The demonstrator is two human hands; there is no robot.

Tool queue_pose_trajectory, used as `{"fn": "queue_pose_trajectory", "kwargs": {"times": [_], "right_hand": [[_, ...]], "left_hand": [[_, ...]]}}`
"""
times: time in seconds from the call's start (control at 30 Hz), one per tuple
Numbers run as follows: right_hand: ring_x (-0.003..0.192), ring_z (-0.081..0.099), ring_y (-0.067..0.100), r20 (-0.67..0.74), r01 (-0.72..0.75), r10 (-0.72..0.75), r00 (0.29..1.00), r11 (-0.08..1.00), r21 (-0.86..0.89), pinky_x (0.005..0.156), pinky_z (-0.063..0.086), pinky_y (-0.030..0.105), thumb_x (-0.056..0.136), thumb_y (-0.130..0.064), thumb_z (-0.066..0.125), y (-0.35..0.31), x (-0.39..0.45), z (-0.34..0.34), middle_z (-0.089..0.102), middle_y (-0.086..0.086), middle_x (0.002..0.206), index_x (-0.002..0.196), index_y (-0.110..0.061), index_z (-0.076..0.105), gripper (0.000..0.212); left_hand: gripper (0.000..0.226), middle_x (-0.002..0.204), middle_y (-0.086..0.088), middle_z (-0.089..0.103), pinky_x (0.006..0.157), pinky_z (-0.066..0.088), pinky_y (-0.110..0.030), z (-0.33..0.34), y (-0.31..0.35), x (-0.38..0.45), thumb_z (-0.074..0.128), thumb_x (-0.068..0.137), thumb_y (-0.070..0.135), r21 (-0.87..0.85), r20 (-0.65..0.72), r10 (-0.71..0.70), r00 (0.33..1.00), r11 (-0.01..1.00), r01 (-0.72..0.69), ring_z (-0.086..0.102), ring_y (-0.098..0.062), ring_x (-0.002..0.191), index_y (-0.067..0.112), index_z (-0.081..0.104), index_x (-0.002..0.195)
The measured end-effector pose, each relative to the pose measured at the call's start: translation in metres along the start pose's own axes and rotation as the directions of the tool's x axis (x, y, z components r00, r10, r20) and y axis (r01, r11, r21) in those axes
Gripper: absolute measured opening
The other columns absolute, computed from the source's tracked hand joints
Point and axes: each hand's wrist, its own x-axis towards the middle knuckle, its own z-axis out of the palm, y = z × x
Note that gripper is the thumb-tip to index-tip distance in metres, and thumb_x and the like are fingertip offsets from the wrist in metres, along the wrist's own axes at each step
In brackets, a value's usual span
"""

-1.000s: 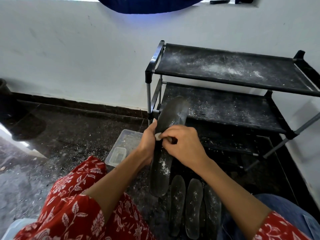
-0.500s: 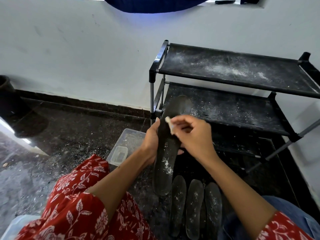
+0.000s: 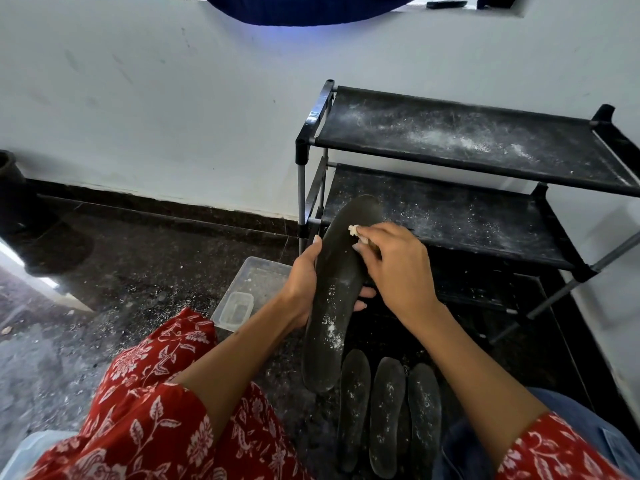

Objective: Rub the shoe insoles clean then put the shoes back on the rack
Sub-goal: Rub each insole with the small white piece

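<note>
My left hand (image 3: 302, 282) grips a long dark insole (image 3: 337, 278) by its middle and holds it upright in front of the rack. White powder speckles its lower half. My right hand (image 3: 394, 268) pinches a small white wad (image 3: 356, 233) and presses it against the upper part of that insole. Three more dark insoles (image 3: 386, 414), dusted with white specks, lie side by side on the floor below. The black shoe rack (image 3: 450, 174) stands against the wall, and both shelves in view carry white powder and no shoes.
A clear plastic tub (image 3: 258, 282) with a smaller container (image 3: 237, 306) inside sits on the dark floor left of the insole. A dark pot (image 3: 14, 188) stands at the far left. My red floral clothing (image 3: 156, 410) fills the lower left.
My right hand has slid the white wad up the insole, from about its middle toward the toe end. The left hand keeps its hold.
</note>
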Motion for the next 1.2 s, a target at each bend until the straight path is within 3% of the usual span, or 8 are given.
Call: {"fn": "queue_pose_trajectory", "kwargs": {"times": [0.1, 0.27, 0.4, 0.6, 0.83, 0.97, 1.07, 1.2], "right_hand": [[0.076, 0.066, 0.019, 0.016, 0.0, -0.001, 1.0, 0.999, 0.046, 0.072, 0.049, 0.022, 0.083, -0.004, 0.066, 0.004, 0.003, -0.001, 0.07, 0.005, 0.087, 0.096, -0.008, 0.073, 0.015], [0.077, 0.065, 0.025, 0.132, 0.07, -0.066, 0.989, 0.997, -0.024, 0.071, 0.056, 0.038, 0.075, -0.002, 0.068, -0.013, -0.01, 0.004, 0.07, 0.007, 0.084, 0.091, -0.008, 0.074, 0.018], [0.079, 0.066, 0.019, 0.307, 0.041, -0.086, 0.948, 0.988, 0.148, 0.076, 0.054, 0.038, 0.076, -0.008, 0.066, -0.023, -0.013, 0.003, 0.071, 0.004, 0.088, 0.093, -0.011, 0.075, 0.019], [0.08, 0.066, 0.019, -0.088, -0.001, 0.007, 0.996, 0.998, 0.067, 0.077, 0.055, 0.032, 0.079, -0.002, 0.067, -0.005, 0.0, -0.005, 0.071, 0.006, 0.088, 0.09, -0.007, 0.075, 0.014], [0.077, 0.064, 0.023, 0.22, 0.189, -0.196, 0.956, 0.981, 0.052, 0.068, 0.056, 0.039, 0.072, -0.01, 0.062, -0.017, -0.01, 0.004, 0.071, 0.002, 0.083, 0.083, -0.011, 0.074, 0.016], [0.076, 0.064, 0.024, 0.041, 0.14, -0.14, 0.989, 0.99, -0.016, 0.069, 0.055, 0.032, 0.075, -0.005, 0.065, -0.005, -0.001, 0.0, 0.069, 0.004, 0.082, 0.082, -0.008, 0.074, 0.012], [0.078, 0.065, 0.026, -0.125, 0.033, -0.043, 0.991, 0.996, -0.082, 0.073, 0.053, 0.03, 0.078, 0.001, 0.067, 0.012, 0.011, -0.012, 0.07, 0.01, 0.085, 0.087, -0.003, 0.074, 0.012], [0.081, 0.065, 0.024, -0.138, -0.031, 0.023, 0.99, 0.998, -0.063, 0.078, 0.052, 0.029, 0.078, 0.001, 0.068, 0.013, 0.01, -0.013, 0.07, 0.011, 0.087, 0.09, -0.004, 0.074, 0.014]], "left_hand": [[0.077, 0.084, -0.024, 0.069, 0.059, 0.056, -0.037, -0.002, -0.002, 0.002, 0.014, 0.095, 0.061, 0.021, 0.0, -0.021, 1.0, 1.0, 0.021, 0.069, -0.031, 0.069, 0.001, 0.062, 0.103], [0.063, 0.068, -0.013, 0.069, 0.051, 0.057, -0.033, 0.0, -0.004, 0.002, 0.021, 0.097, 0.055, 0.003, -0.06, 0.023, 0.998, 1.0, -0.023, 0.067, -0.023, 0.057, 0.009, 0.063, 0.094], [0.057, 0.076, -0.011, 0.07, 0.052, 0.055, -0.025, -0.002, -0.003, 0.004, 0.025, 0.099, 0.048, -0.024, -0.13, 0.091, 0.987, 0.995, -0.095, 0.069, -0.018, 0.061, 0.009, 0.067, 0.092], [0.074, 0.077, -0.02, 0.07, 0.056, 0.056, -0.036, 0.003, -0.001, 0.001, 0.015, 0.096, 0.059, 0.013, -0.02, 0.009, 1.0, 1.0, -0.008, 0.068, -0.03, 0.064, 0.003, 0.063, 0.098], [0.06, 0.072, -0.012, 0.069, 0.05, 0.055, -0.027, 0.002, -0.002, 0.002, 0.024, 0.098, 0.053, -0.018, -0.092, 0.064, 0.994, 0.998, -0.066, 0.069, -0.02, 0.06, 0.009, 0.065, 0.096], [0.071, 0.073, -0.019, 0.069, 0.051, 0.055, -0.035, 0.003, 0.001, -0.001, 0.018, 0.096, 0.059, -0.012, -0.031, 0.0, 1.0, 1.0, 0.0, 0.067, -0.028, 0.058, 0.004, 0.063, 0.096], [0.082, 0.099, -0.022, 0.069, 0.058, 0.055, -0.035, 0.0, -0.001, 0.002, 0.011, 0.095, 0.061, 0.016, 0.029, -0.024, 0.999, 1.0, 0.023, 0.066, -0.03, 0.067, -0.001, 0.062, 0.108], [0.082, 0.105, -0.022, 0.067, 0.059, 0.055, -0.036, -0.003, -0.004, 0.003, 0.01, 0.095, 0.061, 0.04, 0.07, -0.033, 0.997, 0.999, 0.031, 0.065, -0.03, 0.07, -0.001, 0.061, 0.111]]}}
